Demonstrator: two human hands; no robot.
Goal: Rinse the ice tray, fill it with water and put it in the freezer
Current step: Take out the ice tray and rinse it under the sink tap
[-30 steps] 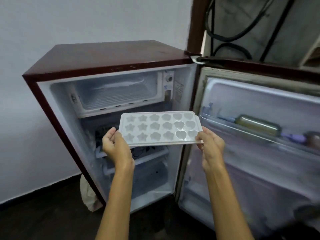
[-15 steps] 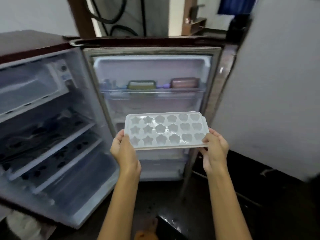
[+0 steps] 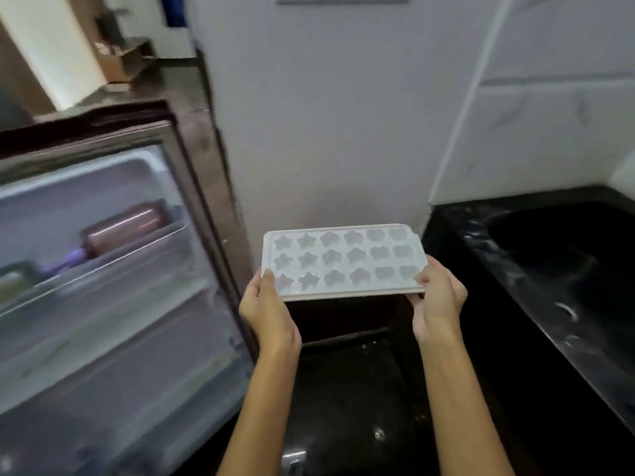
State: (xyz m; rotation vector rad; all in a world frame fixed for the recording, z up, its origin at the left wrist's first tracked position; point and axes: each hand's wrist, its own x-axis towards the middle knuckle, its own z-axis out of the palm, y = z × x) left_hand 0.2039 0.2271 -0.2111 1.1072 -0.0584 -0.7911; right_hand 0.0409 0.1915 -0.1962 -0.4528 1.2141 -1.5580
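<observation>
A pale ice tray (image 3: 343, 259) with star, flower and heart shaped cells is held level in front of me, over the dark floor. My left hand (image 3: 266, 309) grips its near left corner, thumb on top. My right hand (image 3: 438, 297) grips the near right corner the same way. The open fridge door (image 3: 103, 304) fills the left of the view. A black sink (image 3: 563, 255) set in a dark counter lies to the right. Whether the cells hold water cannot be told.
A door shelf carries a brown box (image 3: 127, 225) and a purple item (image 3: 65, 264). A white wall (image 3: 326, 115) stands straight ahead, tiled wall (image 3: 549, 115) to the right. Dark glossy floor (image 3: 354, 407) lies below the tray.
The view has swung right, away from the fridge interior toward the counter and sink. Both hands keep the same hold on the tray, which has moved right with me.
</observation>
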